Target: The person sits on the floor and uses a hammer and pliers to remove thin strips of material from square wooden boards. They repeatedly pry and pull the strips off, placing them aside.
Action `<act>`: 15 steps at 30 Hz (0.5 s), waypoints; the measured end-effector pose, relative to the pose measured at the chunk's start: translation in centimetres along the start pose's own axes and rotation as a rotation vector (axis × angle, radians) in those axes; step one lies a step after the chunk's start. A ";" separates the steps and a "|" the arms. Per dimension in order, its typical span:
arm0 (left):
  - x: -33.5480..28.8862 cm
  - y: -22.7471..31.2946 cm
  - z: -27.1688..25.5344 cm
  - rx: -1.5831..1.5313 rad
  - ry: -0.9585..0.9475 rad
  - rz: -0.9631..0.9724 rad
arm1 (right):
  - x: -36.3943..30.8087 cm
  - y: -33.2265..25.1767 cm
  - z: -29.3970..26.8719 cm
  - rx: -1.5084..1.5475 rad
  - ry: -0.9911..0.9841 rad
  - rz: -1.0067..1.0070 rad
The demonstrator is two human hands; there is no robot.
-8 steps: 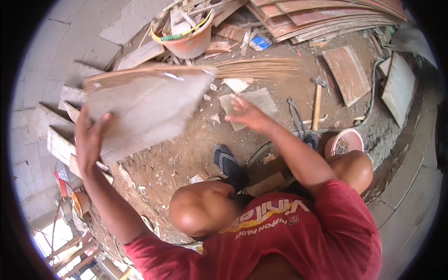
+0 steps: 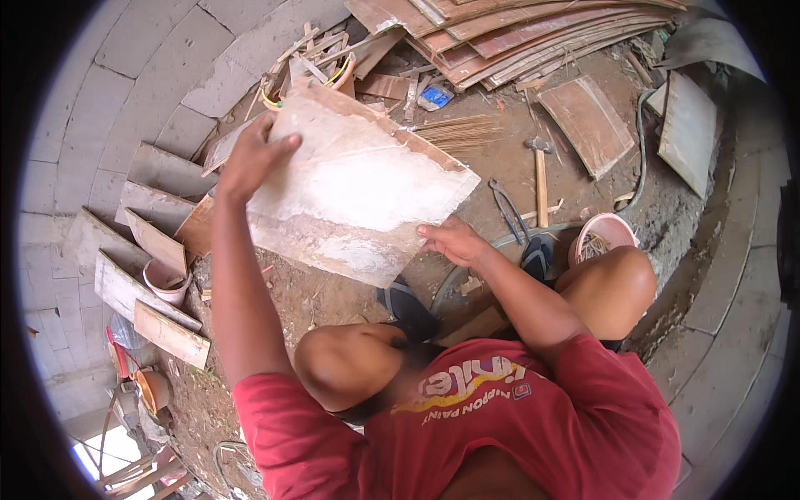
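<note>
A cement-stained plywood board (image 2: 350, 187) is held tilted above the dirt in front of my knees. My left hand (image 2: 254, 160) is closed on its far left edge, thumb lying on the whitish face. At its near right edge my right hand (image 2: 454, 241) pinches the board between thumb and fingers. Right of the board lie a pair of pincers (image 2: 507, 208) and a claw hammer (image 2: 542, 187) with a wooden handle. A bundle of thin sticks (image 2: 458, 133) shows partly behind the board.
Stacked boards (image 2: 500, 42) lie at the far side. Several boards lean at the left around a small pink bucket (image 2: 167, 279). By my right knee is a pink bucket of nails (image 2: 604, 237). A hose (image 2: 640, 150) curves past a board (image 2: 587, 125) on the ground.
The board has swung from the left toward the middle and tilted, its whitish face now showing. My right hand, empty and apart before, has taken hold of its right edge.
</note>
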State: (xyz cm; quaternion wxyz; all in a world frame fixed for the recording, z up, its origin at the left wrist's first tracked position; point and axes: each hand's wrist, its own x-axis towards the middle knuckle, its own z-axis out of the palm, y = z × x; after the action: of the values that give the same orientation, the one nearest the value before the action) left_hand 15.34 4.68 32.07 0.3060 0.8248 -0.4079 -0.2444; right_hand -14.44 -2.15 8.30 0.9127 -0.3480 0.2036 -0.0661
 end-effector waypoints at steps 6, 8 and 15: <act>5.1 -5.0 9.7 0.081 0.467 0.111 | -1.3 2.5 -4.3 0.269 0.072 0.015; 4.6 -9.5 14.7 0.113 0.477 0.036 | -1.1 4.7 -5.8 0.337 0.160 0.047; -2.0 -13.1 29.3 0.435 0.052 -0.487 | -0.7 7.8 -11.7 0.180 0.482 0.413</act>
State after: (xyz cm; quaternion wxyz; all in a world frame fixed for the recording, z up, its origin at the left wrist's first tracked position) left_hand 1.98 3.71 2.88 0.0657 0.9501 -0.2333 -0.1965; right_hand -20.12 -3.27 -4.51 0.8596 -0.1915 0.4732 0.0224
